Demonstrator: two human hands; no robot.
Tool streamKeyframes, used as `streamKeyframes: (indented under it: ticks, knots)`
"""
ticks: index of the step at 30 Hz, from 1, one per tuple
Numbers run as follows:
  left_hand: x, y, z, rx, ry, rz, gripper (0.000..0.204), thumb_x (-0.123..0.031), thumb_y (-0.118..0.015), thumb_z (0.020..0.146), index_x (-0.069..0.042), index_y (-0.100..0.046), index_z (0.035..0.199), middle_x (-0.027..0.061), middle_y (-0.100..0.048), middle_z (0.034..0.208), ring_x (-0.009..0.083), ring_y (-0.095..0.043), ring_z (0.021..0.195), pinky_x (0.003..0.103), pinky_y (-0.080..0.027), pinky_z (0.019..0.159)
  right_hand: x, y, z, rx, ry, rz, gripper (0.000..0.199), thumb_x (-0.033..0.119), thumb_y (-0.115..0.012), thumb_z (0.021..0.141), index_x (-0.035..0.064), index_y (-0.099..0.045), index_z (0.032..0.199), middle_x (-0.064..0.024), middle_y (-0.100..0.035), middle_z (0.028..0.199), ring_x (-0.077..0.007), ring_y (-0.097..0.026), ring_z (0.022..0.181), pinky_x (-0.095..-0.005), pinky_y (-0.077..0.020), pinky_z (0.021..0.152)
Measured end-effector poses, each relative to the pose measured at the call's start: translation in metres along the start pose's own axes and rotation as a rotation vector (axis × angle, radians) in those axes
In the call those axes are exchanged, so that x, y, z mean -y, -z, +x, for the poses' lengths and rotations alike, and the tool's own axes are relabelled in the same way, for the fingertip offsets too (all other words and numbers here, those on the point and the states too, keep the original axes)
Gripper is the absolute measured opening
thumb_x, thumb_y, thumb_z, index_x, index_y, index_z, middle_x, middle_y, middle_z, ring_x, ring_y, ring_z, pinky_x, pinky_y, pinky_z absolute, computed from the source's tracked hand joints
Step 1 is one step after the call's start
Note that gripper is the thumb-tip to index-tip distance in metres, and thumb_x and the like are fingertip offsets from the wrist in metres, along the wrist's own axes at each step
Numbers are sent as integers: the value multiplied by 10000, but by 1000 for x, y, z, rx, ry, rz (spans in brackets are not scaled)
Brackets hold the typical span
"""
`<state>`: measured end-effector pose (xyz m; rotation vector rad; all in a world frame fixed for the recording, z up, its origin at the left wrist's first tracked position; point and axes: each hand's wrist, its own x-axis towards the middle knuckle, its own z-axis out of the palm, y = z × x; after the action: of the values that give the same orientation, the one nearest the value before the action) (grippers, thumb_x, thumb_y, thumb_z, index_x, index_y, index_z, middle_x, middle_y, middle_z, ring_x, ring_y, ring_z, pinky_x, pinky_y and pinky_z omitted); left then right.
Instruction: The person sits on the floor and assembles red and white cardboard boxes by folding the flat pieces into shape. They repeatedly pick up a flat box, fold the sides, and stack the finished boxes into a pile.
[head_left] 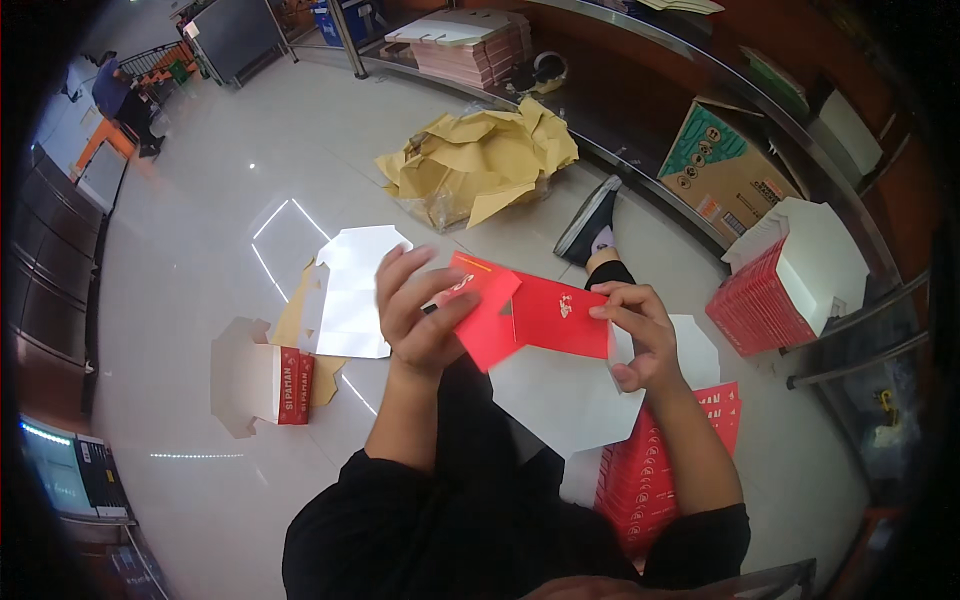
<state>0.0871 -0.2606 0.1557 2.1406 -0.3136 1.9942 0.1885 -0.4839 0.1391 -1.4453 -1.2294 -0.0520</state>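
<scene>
A partly folded red-and-white carton (560,314) is held up in front of me, its red panels on top and a white inner panel hanging below. My left hand (412,312) grips the tilted red flap at its left side, fingers bent and slightly blurred. My right hand (643,335) holds the carton's right end, with fingertips on the red panel and the thumb lower down. Beneath my right forearm stands a stack of red cartons (650,470). Left of my left hand, a flat white carton blank (355,290) lies on the floor.
An opened red-and-white box (290,385) stands at the left on the tiled floor. Crumpled yellow-brown paper (470,160) lies ahead, near my shoe (590,222). Nested red cartons (765,305) and a cardboard box (725,170) are at the right by a metal shelf. Another person (122,100) is far left.
</scene>
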Motion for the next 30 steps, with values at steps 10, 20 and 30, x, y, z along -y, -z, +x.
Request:
streamKeyframes:
  ticks: [10,20,30]
  knots:
    - [-11,-19,-19,238,850,-426,236,-71,-627,734,10,-493,910,54,-523,883,165,-493,812,231,-370,752,3,4,-2,1,-143,-109,566,446,-611,672,17,-601,1042,-124,-480,985,-259,-491,983,-337,-403,860]
    - [-74,-30,-42,34,1699,-1527,393,-177,-557,835,-60,-370,1160,86,-468,1115,184,-497,1017,321,-438,832,2,1,0,74,-48,-253,671,548,-644,620,12,-595,1020,-101,-453,928,-298,-473,986,-396,-394,847]
    - [-73,-31,-38,165,1502,-1785,406,-44,-490,865,-82,-345,1242,110,-450,1215,242,-478,1108,400,-467,873,9,-8,-5,-198,118,-216,494,542,-678,618,127,-506,821,-91,-437,1044,-309,-408,1070,-442,-365,888]
